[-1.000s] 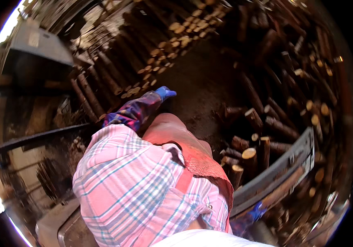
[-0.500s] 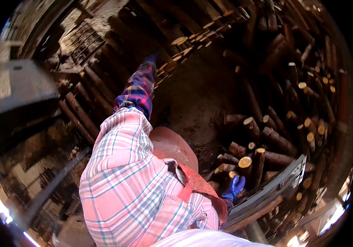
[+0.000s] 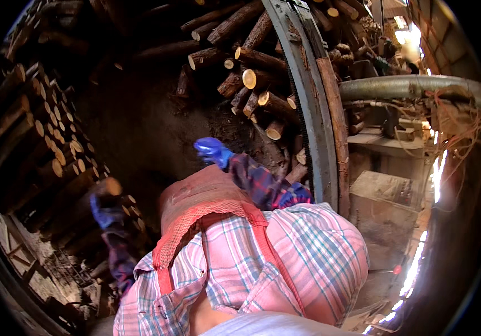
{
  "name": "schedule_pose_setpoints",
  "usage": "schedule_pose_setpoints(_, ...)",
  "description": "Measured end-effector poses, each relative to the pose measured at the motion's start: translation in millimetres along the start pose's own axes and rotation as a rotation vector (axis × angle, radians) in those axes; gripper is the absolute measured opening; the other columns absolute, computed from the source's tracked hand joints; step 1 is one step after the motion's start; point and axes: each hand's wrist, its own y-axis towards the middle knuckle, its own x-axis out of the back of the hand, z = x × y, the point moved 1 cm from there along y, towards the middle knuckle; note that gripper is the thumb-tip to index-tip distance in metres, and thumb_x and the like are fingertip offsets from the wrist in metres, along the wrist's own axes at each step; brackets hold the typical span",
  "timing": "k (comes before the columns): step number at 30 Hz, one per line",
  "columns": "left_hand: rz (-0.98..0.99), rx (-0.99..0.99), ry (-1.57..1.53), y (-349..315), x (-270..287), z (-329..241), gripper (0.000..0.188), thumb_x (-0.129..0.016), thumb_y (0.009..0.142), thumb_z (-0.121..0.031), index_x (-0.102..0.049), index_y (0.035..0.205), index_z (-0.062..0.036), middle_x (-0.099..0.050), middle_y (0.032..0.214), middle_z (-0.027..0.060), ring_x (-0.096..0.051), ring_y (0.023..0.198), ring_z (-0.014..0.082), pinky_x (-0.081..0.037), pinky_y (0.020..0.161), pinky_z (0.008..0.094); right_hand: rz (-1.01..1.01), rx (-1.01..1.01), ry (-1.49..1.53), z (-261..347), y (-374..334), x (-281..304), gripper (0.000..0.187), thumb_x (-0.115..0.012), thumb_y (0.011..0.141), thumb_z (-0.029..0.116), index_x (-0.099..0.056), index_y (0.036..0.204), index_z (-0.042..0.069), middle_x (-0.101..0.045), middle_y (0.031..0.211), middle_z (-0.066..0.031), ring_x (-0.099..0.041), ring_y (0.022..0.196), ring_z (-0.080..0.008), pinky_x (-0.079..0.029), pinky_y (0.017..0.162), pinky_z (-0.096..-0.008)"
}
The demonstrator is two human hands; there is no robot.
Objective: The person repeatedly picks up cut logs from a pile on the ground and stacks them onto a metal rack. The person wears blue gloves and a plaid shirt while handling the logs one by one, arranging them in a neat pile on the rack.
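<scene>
My left hand [image 3: 103,211], in a blue glove, is at the left beside the stacked logs. It is smeared by motion and closed on a short log [image 3: 112,186], whose pale cut end blurs along with it. My right hand [image 3: 212,150], also blue-gloved, is over the dark ground in front of my body, its fingers stretched out to the left. Nothing shows in it. The nearest logs to it are the loose pile [image 3: 250,79] beyond and to the right, with bark sides and pale round ends.
A tight stack of logs [image 3: 55,120] runs along the left, cut ends facing inward. A grey metal rail [image 3: 303,84] and a wooden pole [image 3: 333,117] border the loose pile on the right. Beyond are a pipe [image 3: 408,88] and a boxy block [image 3: 383,185]. A red apron [image 3: 201,193] hangs before me.
My body and view have turned to the right. My right hand has left the logs by the rail. My left hand, earlier stretched far ahead, is now by the left stack with a log.
</scene>
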Motion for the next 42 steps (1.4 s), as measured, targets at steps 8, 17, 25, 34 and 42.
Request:
schedule_pose_setpoints(8, 0.100, 0.561, -0.130, -106, -224, 130, 0.039, -0.056, 0.089, -0.035, -0.055, 0.117, -0.0072, -0.061, 0.115, 0.0091, -0.057, 0.108, 0.0253, -0.048, 0.090, 0.0402, 0.702, -0.022, 0.760, 28, 5, -43, 0.038, -0.051, 0.094, 0.030, -0.053, 0.123, 0.006, -0.060, 0.117, -0.0110, -0.061, 0.100, -0.0227, -0.049, 0.088, -0.0377)
schedule_pose_setpoints(17, 0.898, 0.442, 0.903, -121, -377, 229, 0.042, -0.060, 0.089, -0.031, -0.052, 0.119, -0.0023, -0.060, 0.103, 0.0039, -0.057, 0.086, 0.0118, -0.048, 0.074, 0.0265, 0.314, 0.212, 0.706, 49, -79, 152, 0.040, -0.067, 0.084, 0.024, -0.056, 0.113, -0.001, -0.062, 0.104, -0.0071, -0.060, 0.092, -0.0181, -0.049, 0.086, -0.0294)
schedule_pose_setpoints(25, 1.014, -0.190, 1.084, -144, -477, 311, 0.059, -0.069, 0.084, -0.021, -0.040, 0.130, 0.0015, -0.059, 0.107, 0.0090, -0.056, 0.096, 0.0141, -0.047, 0.084, 0.0307, -0.485, 0.877, 0.094, 130, -122, 360, 0.069, -0.076, 0.074, 0.035, -0.047, 0.128, 0.006, -0.057, 0.113, -0.0145, -0.058, 0.097, -0.0231, -0.050, 0.083, -0.0356)
schedule_pose_setpoints(34, 0.449, -0.018, 1.090, -109, -374, 311, 0.067, -0.071, 0.082, -0.027, -0.039, 0.131, 0.0035, -0.057, 0.116, 0.0125, -0.055, 0.103, 0.0186, -0.046, 0.087, 0.0320, -1.144, 0.571, -1.016, 211, -87, 551, 0.083, -0.074, 0.072, 0.045, -0.040, 0.135, 0.003, -0.055, 0.122, -0.0212, -0.055, 0.110, -0.0332, -0.044, 0.093, -0.0418)
schedule_pose_setpoints(42, -0.028, -0.099, 1.054, -86, -211, 262, 0.078, -0.072, 0.076, -0.044, -0.043, 0.129, 0.0069, -0.059, 0.115, 0.0199, -0.059, 0.103, 0.0248, -0.048, 0.089, 0.0354, -0.686, 0.889, -1.006, 109, -66, 599, 0.066, -0.065, 0.084, 0.024, -0.034, 0.139, 0.003, -0.044, 0.136, -0.0168, -0.050, 0.116, -0.0300, -0.044, 0.096, -0.0375)
